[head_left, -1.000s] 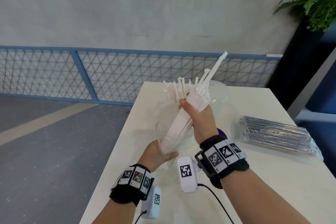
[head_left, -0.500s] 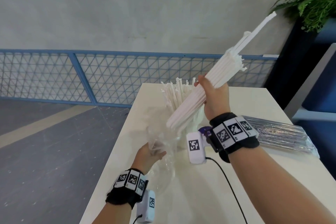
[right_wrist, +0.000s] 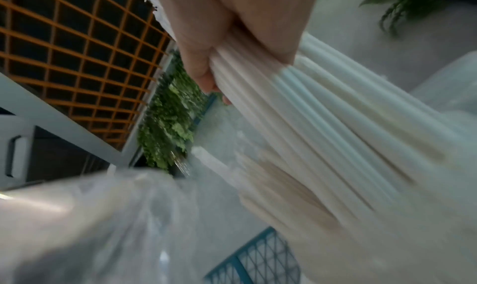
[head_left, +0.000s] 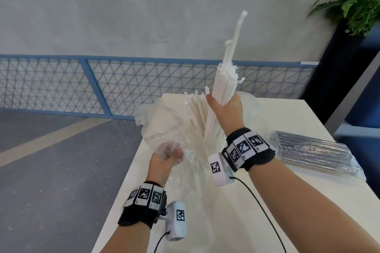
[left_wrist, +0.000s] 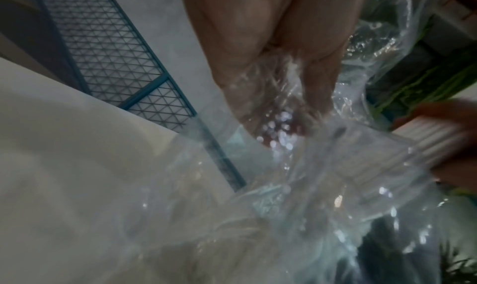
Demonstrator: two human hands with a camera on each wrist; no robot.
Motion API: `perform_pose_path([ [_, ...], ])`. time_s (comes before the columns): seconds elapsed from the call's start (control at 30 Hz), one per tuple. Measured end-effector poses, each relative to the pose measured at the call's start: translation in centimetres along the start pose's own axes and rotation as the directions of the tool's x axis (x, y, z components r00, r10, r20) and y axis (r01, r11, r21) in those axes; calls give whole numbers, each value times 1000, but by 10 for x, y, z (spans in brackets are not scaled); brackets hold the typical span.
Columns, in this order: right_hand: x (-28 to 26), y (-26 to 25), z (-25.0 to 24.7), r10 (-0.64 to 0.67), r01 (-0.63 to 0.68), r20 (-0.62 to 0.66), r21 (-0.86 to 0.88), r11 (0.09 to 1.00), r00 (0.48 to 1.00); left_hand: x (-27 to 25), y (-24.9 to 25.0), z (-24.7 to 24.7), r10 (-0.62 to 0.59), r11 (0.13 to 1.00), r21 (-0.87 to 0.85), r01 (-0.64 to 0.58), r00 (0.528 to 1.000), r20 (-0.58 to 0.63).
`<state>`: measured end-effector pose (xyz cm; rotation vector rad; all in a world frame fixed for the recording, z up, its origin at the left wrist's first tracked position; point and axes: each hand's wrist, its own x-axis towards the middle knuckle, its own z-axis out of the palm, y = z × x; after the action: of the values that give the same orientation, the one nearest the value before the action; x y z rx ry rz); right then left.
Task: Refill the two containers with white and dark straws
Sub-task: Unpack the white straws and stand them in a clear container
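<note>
Crinkled clear plastic, the emptied straw bag (head_left: 164,129), is bunched in the left hand (head_left: 166,160) nearest the camera, at about 7 o'clock of the table (head_left: 267,201); the left wrist view shows fingers (left_wrist: 258,96) curled into the film. Just beyond, at 12 o'clock from that hand, the right hand (head_left: 226,113) is wrapped tightly round a bundle of white straws (head_left: 226,80), its fingers (right_wrist: 201,68) clamped on the shafts.

Half a second ago the bundle leaned far toward 2 o'clock; now it stands nearly upright, with its lower ends down among the white straws already in the clear container (head_left: 248,104) behind the hand. A second ago the bag sleeved the bundle; now it hangs slack and free. By that reading the white refill is close to its release, and only the letting-go and settling of the bundle appears to remain for this container.

Farther right, at 3 o'clock, the packet of dark straws (head_left: 314,154) lies sealed and untouched, so the second refill is not begun; a second container cannot be made out. The table's left edge runs right beside the left hand, so the bag has little surface under it there, while bare tabletop lies between the right wrist and the dark packet. Beyond the far edge stand the blue mesh railing (head_left: 86,88) and, at 2 o'clock, a fern (head_left: 353,4), well apart from the straws.
</note>
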<state>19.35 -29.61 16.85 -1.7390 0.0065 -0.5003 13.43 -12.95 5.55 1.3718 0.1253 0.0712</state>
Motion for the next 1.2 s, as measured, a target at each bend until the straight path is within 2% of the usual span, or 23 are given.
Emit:
perform_pose_path([
  [0.2, -10, 28, 2, 119, -111, 69, -114, 987, 991, -1, 10, 10, 47, 999, 1, -48, 998, 52],
  [0.3, -8, 43, 2, 189, -177, 102, -122, 977, 977, -3, 9, 14, 58, 998, 16, -59, 996, 69],
  [0.47, -6, 58, 4, 234, -225, 85, -105, 969, 969, -8, 8, 17, 102, 995, -2, -102, 992, 75],
  [0.63, -19, 63, -9, 191, -143, 189, -243, 959, 963, -12, 6, 14, 50, 998, -53, -47, 996, 69],
  [0.73, -40, 65, -28, 88, -36, 244, -211, 977, 966, -13, -2, 7, 31, 996, -80, -30, 999, 13],
  [0.77, -47, 67, -34, 41, 1, 222, -185, 983, 974, -14, -4, 4, 27, 996, -81, -28, 1000, -3],
  [0.87, -71, 77, -47, -39, 45, 49, -141, 989, 998, -17, -7, 2, 17, 996, -87, -19, 1000, -25],
  [0.93, -86, 85, -51, 4, -4, -3, -161, 987, 1000, -19, -10, 3, 13, 995, -99, -17, 999, -43],
  [0.97, -92, 88, -53, 74, -70, 14, -167, 983, 997, -20, -12, 3, 11, 994, -106, -16, 998, -54],
  [1.0, -98, 93, -54, 179, -169, 52, -167, 971, 982, -20, -14, 4, 0, 993, -119, -7, 998, -64],
  [1.03, -103, 98, -54, 305, -286, 113, -159, 945, 946, -21, -14, 4, -13, 991, -131, 4, 997, -72],
  [1.1, -114, 104, -55, 520, -520, 287, -82, 850, 805, -24, -16, 5, -29, 986, -164, 18, 997, -69],
  [1.13, -120, 107, -55, 570, -613, 377, -9, 790, 730, -26, -18, 4, -39, 984, -174, 29, 997, -59],
  [1.17, -124, 107, -54, 584, -675, 445, 66, 735, 679, -27, -19, 4, -56, 982, -181, 48, 997, -44],
  [1.2, -126, 108, -52, 576, -706, 485, 131, 696, 658, -27, -23, 2, -86, 978, -192, 79, 996, -32],
])
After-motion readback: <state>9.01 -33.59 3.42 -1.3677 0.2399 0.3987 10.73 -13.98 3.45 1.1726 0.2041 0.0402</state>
